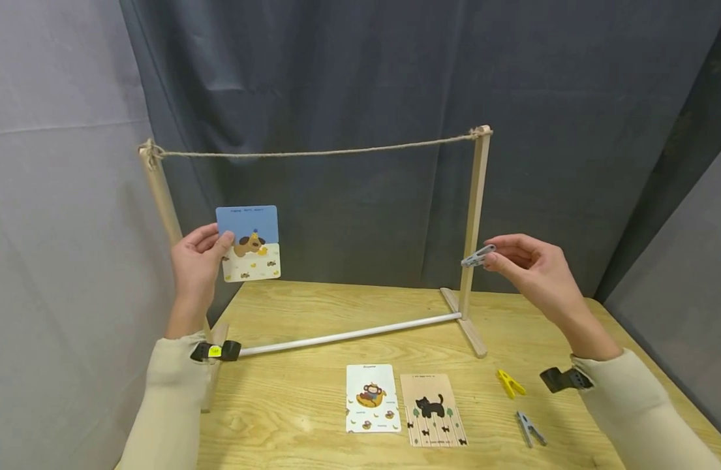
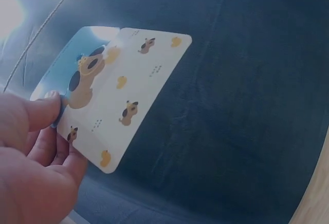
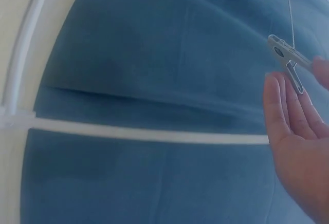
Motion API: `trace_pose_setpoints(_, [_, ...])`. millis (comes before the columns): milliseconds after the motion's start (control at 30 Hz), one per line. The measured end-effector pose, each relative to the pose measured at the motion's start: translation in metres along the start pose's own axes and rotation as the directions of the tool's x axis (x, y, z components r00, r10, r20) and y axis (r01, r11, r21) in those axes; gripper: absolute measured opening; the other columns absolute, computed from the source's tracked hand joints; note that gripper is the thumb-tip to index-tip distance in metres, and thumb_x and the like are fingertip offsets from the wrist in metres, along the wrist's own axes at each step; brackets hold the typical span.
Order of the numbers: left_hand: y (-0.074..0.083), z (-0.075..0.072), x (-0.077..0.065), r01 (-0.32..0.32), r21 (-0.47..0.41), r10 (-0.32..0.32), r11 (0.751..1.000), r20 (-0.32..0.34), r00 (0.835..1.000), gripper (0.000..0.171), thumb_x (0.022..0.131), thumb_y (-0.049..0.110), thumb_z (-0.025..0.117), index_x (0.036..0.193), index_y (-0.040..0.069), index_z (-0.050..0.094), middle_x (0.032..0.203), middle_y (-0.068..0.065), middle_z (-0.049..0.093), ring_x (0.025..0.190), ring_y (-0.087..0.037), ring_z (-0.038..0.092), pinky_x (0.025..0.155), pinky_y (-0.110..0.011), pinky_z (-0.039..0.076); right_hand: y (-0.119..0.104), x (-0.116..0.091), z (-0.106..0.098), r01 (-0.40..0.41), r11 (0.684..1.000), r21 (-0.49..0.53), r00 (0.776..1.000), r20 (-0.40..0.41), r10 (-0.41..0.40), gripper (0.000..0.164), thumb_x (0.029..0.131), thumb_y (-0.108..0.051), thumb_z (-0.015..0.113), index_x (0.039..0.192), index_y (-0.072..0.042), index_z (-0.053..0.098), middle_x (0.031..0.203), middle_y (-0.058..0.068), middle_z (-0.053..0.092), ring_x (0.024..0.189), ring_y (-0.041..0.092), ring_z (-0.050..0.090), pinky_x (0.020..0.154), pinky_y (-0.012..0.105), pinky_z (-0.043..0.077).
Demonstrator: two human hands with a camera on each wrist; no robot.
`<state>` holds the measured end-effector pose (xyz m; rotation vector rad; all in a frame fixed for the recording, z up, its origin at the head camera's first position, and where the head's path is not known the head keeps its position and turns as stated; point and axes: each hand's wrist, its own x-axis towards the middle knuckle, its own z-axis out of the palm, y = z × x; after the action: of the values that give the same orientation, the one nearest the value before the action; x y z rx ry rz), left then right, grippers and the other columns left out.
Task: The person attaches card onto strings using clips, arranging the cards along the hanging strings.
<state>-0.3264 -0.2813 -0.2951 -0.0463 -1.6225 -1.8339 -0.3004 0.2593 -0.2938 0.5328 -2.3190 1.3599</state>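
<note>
My left hand (image 1: 198,264) pinches the left edge of a blue and cream card (image 1: 265,225) with a cartoon dog on it, thumb in front and fingers behind. The card hangs in the air below the rope (image 1: 313,154), near the left post. In the left wrist view the dog card (image 2: 136,85) shows small dogs and yellow ducks. Over on the right, my right hand (image 1: 530,264) holds a grey clothespin (image 1: 477,256) between thumb and fingers, its tip pointing left in front of the right post (image 1: 477,196). The right wrist view shows the clothespin (image 3: 288,57) at the fingertips.
A white rod (image 1: 348,335) joins the bases of the wooden stand. On the table (image 1: 290,405) lie a monkey card (image 1: 357,378) and a black cat card (image 1: 421,388). Right of them are a yellow clothespin (image 1: 509,383) and another grey clothespin (image 1: 530,429). A dark curtain (image 1: 337,78) hangs behind.
</note>
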Motion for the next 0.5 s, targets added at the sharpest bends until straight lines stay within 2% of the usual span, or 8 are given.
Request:
trace_pose_setpoints(167, [0.007,0.004,0.005,0.022,-0.029,-0.024,0.999,-0.053,0.998,0.036,0.086,0.008,0.085,0.119,-0.002,0.075,0.089,0.003,0.076,0.081,-0.008,0.071,0.069,-0.017,0.055,-0.015,0.018,0.01,0.065,0.996,0.06,0.998,0.008,-0.065,0.032,0.1,-0.019,0.072,0.128,-0.005,0.067,0.107,-0.005,0.077,0.091,0.006,0.075,0.084,0.017,0.056])
trace_pose_setpoints(400, [0.014,0.008,0.01,0.069,-0.028,-0.072,0.997,-0.103,0.992,0.043,0.088,0.008,0.083,0.129,0.0,0.071,0.124,-0.012,0.07,0.104,-0.012,0.067,0.08,-0.016,0.054,-0.03,0.036,0.025,0.103,0.991,0.084,0.995,-0.006,-0.103,0.028,0.101,-0.018,0.07,0.125,-0.004,0.069,0.104,-0.006,0.078,0.089,0.008,0.075,0.081,0.02,0.058])
trace_pose_setpoints(500, [0.014,0.009,0.013,0.066,-0.09,-0.077,0.994,-0.119,0.99,0.044,0.088,0.003,0.082,0.129,-0.002,0.069,0.116,-0.011,0.073,0.098,-0.011,0.069,0.081,-0.016,0.055,-0.036,0.044,0.031,0.12,0.99,0.076,0.993,-0.017,-0.119,0.026,0.1,-0.016,0.071,0.124,-0.005,0.069,0.103,-0.006,0.078,0.088,0.008,0.075,0.078,0.019,0.058])
